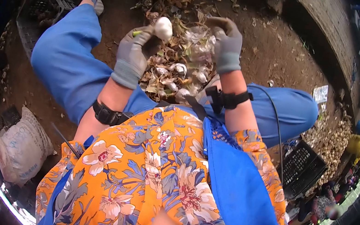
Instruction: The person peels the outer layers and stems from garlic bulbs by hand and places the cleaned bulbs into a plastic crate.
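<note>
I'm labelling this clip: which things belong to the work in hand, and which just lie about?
In hand:
left hand, grip shut on garlic bulb
right hand
pile of husks

Lying about:
black crate
sack
far garlic heap

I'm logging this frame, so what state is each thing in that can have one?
Left hand: gloved, grip closed on the garlic bulb.
Garlic bulb: white, peeled clean, held up.
Right hand: gloved, curled, holding nothing that shows.
Heap of husks: loose on the ground between the knees.
Black crate: contents not visible.
Sack: full, lying on the ground.
</note>
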`<state>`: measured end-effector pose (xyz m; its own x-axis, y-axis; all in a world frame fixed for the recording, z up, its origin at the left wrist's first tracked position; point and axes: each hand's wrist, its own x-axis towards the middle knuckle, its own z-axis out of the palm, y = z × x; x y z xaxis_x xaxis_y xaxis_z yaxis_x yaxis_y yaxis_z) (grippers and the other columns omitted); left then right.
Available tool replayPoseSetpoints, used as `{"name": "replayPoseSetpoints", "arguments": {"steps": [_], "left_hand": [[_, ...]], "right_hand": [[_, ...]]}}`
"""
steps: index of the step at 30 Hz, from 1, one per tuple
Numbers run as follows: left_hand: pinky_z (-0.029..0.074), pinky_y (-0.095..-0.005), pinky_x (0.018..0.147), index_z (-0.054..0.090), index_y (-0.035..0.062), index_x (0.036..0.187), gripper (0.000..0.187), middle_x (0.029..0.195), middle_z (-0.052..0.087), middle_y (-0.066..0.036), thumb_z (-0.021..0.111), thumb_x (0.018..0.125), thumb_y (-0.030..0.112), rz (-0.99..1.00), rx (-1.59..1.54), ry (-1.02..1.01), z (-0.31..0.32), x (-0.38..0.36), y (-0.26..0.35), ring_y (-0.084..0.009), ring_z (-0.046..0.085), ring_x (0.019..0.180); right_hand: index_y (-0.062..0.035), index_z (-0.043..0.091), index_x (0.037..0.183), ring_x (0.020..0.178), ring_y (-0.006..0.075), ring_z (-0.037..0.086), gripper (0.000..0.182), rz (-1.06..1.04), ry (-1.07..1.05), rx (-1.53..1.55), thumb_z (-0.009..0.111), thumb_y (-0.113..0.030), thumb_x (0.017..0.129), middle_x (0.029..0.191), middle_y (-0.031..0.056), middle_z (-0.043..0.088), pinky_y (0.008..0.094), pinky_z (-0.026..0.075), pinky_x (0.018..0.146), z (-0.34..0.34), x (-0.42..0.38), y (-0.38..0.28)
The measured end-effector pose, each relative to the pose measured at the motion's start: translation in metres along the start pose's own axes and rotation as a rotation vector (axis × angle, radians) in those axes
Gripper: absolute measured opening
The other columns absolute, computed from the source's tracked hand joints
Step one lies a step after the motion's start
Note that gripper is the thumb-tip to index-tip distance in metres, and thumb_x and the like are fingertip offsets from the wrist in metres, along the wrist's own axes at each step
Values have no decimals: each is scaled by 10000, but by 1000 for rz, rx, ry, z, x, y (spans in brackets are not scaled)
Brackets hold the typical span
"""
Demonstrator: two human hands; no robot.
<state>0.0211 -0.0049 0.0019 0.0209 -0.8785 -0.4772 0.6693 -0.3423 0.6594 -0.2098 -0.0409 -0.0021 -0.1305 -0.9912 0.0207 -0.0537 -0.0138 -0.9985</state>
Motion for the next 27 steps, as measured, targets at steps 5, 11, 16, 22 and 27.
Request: {"name": "replayPoseSetpoints", "arguments": {"steps": [5,11,16,22,27], "left_hand": [[499,-233,769,361,-43,1337,590,1081,569,-89,650,828,36,0,420,-279,31,-13,-1,-133,597,896],[507,-254,776,418,-48,1292,497,1071,604,-95,618,874,129,-113,381,-111,25,-10,13,-143,622,895],[501,-282,813,487,-57,1225,394,1086,621,-114,589,889,123,-47,263,-90,28,-8,12,-152,625,893],[490,-239,781,508,-14,1211,343,1006,619,-65,570,888,84,0,181,61,27,-2,14,-128,603,881],[491,-297,885,366,-5,1350,666,1242,464,-98,663,755,-42,204,294,272,17,5,17,-164,504,1071]], "right_hand": [[-40,453,1230,894,287,594,700,795,-190,897,480,-635,863,1047,132,568,458,524,738,27,-13,48],[-19,512,1173,964,306,560,632,343,-136,1395,487,-579,880,1106,145,571,467,462,835,-32,140,-27],[-17,665,952,804,155,592,214,186,-192,77,644,-184,821,870,73,657,310,487,750,43,190,23],[-97,641,1014,973,364,598,241,24,-551,-1216,622,-186,791,1075,183,623,438,492,838,151,161,121],[-65,637,995,849,234,639,168,285,-550,-381,579,-183,891,934,95,670,339,512,751,116,131,41]]}}
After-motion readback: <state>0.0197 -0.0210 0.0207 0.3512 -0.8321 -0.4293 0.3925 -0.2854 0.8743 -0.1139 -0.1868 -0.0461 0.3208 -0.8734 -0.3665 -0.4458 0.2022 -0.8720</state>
